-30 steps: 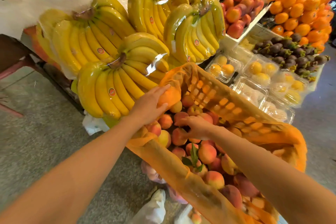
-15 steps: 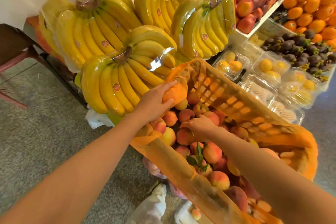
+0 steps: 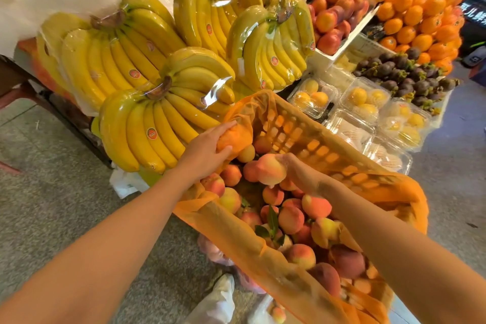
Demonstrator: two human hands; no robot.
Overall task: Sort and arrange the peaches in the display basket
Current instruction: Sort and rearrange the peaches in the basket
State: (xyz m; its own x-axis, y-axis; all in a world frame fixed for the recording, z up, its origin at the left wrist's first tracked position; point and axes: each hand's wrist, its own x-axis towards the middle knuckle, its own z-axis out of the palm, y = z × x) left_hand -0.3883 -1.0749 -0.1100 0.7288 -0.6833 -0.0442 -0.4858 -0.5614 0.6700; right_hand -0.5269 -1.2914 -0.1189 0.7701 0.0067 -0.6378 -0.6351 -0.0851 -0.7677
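peach (image 3: 271, 169) is riding in the right hand (image 3: 299, 172) above the pile, while the left hand (image 3: 207, 151) is gripping the basket (image 3: 315, 139) liner's far-left corner, leaving the right nearer.

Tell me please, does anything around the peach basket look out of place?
Yes: one stray peach lies below the basket, near the floor by a white bag, apart from the pile.

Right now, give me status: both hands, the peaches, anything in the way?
Left hand gripping orange liner at basket corner. Right hand holding one peach lifted above the pile. Basket full of peaches. Banana bunch crowds the left side.
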